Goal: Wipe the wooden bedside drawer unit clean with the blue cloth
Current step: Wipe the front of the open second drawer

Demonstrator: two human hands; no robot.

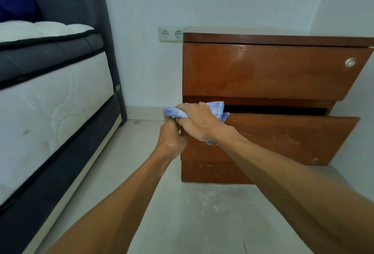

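The wooden bedside drawer unit (269,71) stands against the white wall, its lower drawer (287,138) pulled out a little. The blue checked cloth (217,108) lies over the top left corner of that lower drawer. My right hand (199,124) presses on the cloth there, fingers curled over the drawer's upper edge. Just below and to the left, my left hand (172,138) grips the left edge of the lower drawer front and touches the cloth's hanging end. The top drawer is closed and carries a round metal lock (350,62).
A bed with a white mattress (50,99) and a dark grey frame fills the left side. A double wall socket (171,34) sits left of the unit's top. Pale floor tiles (192,213) with dusty marks lie in front.
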